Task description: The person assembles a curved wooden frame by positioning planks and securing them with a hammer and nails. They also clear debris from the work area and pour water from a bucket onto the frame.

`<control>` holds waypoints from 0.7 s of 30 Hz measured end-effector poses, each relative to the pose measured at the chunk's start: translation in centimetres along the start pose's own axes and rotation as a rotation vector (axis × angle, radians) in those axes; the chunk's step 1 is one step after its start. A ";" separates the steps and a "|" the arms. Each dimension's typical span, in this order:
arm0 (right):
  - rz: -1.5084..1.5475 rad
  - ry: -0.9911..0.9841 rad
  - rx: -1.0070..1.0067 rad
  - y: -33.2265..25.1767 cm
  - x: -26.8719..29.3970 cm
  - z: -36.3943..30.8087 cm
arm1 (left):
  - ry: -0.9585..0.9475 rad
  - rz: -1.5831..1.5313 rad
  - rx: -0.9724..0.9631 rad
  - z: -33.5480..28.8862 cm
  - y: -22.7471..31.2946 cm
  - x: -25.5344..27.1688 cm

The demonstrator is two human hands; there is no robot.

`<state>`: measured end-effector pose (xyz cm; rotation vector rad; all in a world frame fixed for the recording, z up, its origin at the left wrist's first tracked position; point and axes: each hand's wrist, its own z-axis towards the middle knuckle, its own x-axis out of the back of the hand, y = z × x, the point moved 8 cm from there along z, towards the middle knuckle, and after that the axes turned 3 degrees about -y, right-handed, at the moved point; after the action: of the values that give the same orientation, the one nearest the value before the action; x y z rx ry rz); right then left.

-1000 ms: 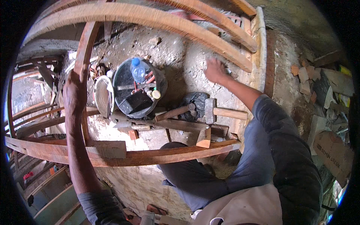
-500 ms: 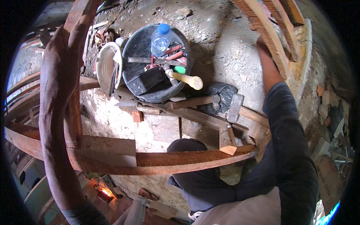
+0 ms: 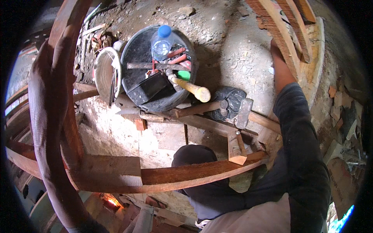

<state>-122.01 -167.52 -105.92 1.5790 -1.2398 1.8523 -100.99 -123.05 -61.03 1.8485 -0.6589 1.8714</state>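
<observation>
While the left hand (image 3: 52,58) grips the upright reddish timber rib (image 3: 74,23) at the left, fingers wrapped round it, the right hand (image 3: 274,44) reaches behind the curved, weathered wooden beam (image 3: 278,29) at upper right, fingers hidden, above a black tool bucket (image 3: 140,50) and sledgehammer (image 3: 243,112).

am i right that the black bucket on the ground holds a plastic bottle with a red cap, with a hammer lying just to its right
Not quite: the head view shows the plastic bottle has a blue cap, not a red one. The rest holds: it sits in the black bucket on the ground, and a hammer lies just to its right.
</observation>
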 end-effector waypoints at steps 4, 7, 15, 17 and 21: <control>0.010 0.004 -0.002 -0.4 0.7 -0.3 | -0.011 0.039 -0.026 0.2 -0.1 0.2; 0.020 0.006 0.003 -1.0 0.7 -0.2 | -0.007 0.063 -0.045 0.1 -0.5 0.2; 0.041 0.018 0.016 -1.5 0.6 0.0 | -0.021 0.212 -0.198 -0.3 -0.7 0.6; 0.050 0.020 0.017 -1.7 0.7 0.1 | -0.013 0.168 -0.156 -0.1 -0.5 0.5; 0.065 0.021 0.026 -2.2 1.1 0.4 | -0.019 0.026 0.019 0.0 -0.4 0.3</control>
<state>-120.38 -166.95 -104.08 1.5452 -1.2772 1.9274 -100.74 -122.73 -60.70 1.8800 -0.6775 1.8850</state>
